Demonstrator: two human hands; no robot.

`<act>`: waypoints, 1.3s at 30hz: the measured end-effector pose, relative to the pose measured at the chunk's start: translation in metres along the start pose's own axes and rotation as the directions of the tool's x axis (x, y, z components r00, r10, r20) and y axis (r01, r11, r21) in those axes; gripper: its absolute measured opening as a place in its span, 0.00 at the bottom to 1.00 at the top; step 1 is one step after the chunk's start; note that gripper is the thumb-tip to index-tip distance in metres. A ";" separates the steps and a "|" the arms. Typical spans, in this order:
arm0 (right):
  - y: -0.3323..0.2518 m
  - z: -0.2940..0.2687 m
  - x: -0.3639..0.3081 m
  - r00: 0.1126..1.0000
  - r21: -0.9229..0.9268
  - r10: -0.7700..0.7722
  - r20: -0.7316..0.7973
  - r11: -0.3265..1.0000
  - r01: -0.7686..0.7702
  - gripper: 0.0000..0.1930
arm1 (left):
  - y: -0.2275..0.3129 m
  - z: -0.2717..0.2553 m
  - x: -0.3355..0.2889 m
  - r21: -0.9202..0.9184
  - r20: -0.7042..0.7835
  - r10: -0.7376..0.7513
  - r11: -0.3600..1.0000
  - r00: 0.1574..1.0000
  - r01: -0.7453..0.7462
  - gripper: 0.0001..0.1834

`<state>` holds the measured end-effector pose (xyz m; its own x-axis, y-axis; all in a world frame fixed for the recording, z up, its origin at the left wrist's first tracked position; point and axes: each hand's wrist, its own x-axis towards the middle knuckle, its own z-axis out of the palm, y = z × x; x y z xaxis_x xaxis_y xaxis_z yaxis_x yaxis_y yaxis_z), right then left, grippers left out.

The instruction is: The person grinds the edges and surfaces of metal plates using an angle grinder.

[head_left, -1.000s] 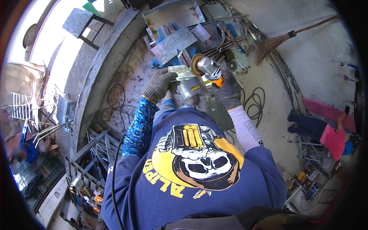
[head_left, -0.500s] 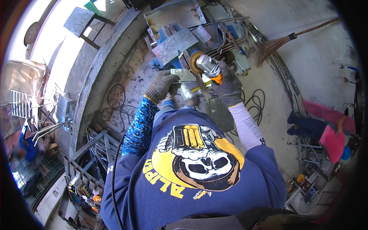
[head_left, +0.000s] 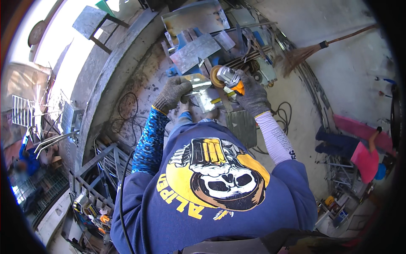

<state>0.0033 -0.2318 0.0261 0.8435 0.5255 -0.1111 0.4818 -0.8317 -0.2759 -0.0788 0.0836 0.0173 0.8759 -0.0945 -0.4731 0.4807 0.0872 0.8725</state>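
Note:
My left hand [head_left: 174, 92], in a grey knit glove, is closed on a small flat metal plate [head_left: 196, 80], gripping its left end. In my right hand [head_left: 254, 94], also gloved, is an angle grinder [head_left: 229, 77] with an orange and silver body. Its round tan disc [head_left: 216, 76] faces left, right beside the plate's right end; I cannot tell whether they touch. Below the plate lies a shiny sheet piece [head_left: 204, 100], with a narrow yellow item [head_left: 216, 100] near it. A larger grey metal sheet [head_left: 196, 53] rests on the blue support beyond my hands.
A rusty-stained sheet metal tray [head_left: 195, 19] stands at the back. A broom [head_left: 306, 53] leans at the right. Black cable [head_left: 131, 112] coils on the floor. A metal stool [head_left: 90, 23] is far left. One person in pink [head_left: 366, 161] is at right, another in blue [head_left: 29, 158] at left.
My left hand has shifted slightly left, and the plate in it has tilted, its face catching light differently. The grinder has moved slightly down and right with my right hand.

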 end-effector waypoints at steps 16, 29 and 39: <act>-0.004 -0.028 -0.016 0.966 0.433 0.132 0.222 0.875 -0.219 0.53 | 0.011 0.012 0.013 0.483 -0.074 0.400 0.816 0.913 -0.318 0.19; -0.008 -0.029 -0.010 0.971 0.292 0.071 0.229 0.946 -0.138 0.51 | -0.001 0.014 0.011 0.509 -0.080 0.437 0.791 0.896 -0.340 0.18; -0.008 -0.011 -0.014 0.990 0.317 -0.033 0.135 0.948 -0.012 0.50 | -0.002 0.010 0.011 0.516 -0.113 0.473 0.780 0.874 -0.355 0.17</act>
<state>-0.0093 -0.2345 0.0401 0.7876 0.5719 -0.2295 0.3717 -0.7379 -0.5633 -0.0702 0.0720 0.0114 0.9974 0.0706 -0.0148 0.0425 -0.4101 0.9110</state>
